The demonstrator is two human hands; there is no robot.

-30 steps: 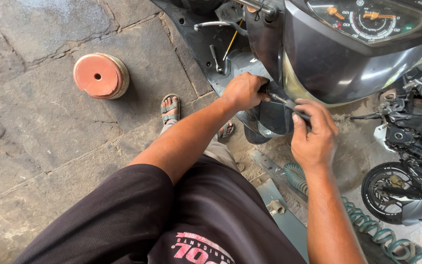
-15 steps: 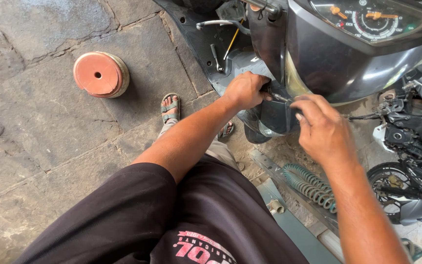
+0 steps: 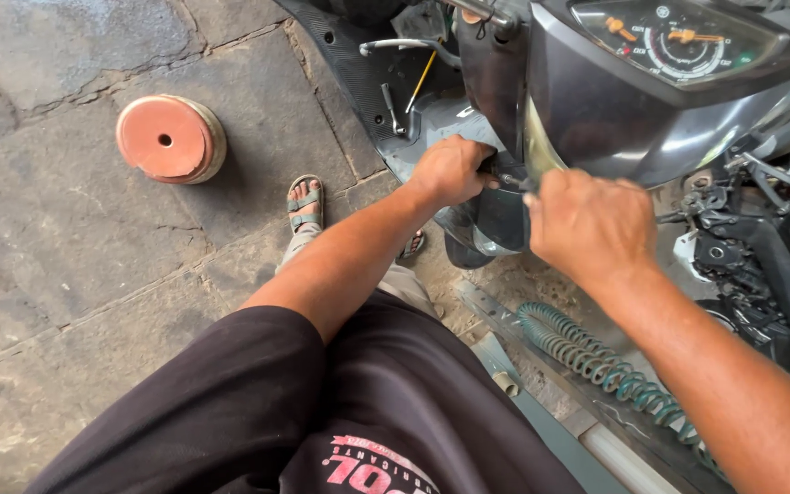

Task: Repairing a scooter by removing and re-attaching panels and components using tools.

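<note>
I am crouched beside a dark grey scooter [image 3: 614, 110] whose body panels are partly off. My left hand [image 3: 450, 169] is curled shut against the dark panel [image 3: 491, 224] under the handlebar cover, at the front end of a thin metal tool [image 3: 510, 179]. My right hand [image 3: 587, 224] is a closed fist just right of it, wrapped around the tool's handle, which is hidden inside the fingers. Only a short piece of the shaft shows between the two hands.
A round reddish disc stack [image 3: 168, 137] lies on the stone floor to the left. A teal coil spring [image 3: 596, 357] lies on the ground under my right forearm. My sandalled foot [image 3: 304, 203] is below my left arm. Exposed engine parts [image 3: 752, 265] are at right.
My right hand has moved up and left, closer to my left hand and the panel, covering most of the tool. My left hand has stayed in place.
</note>
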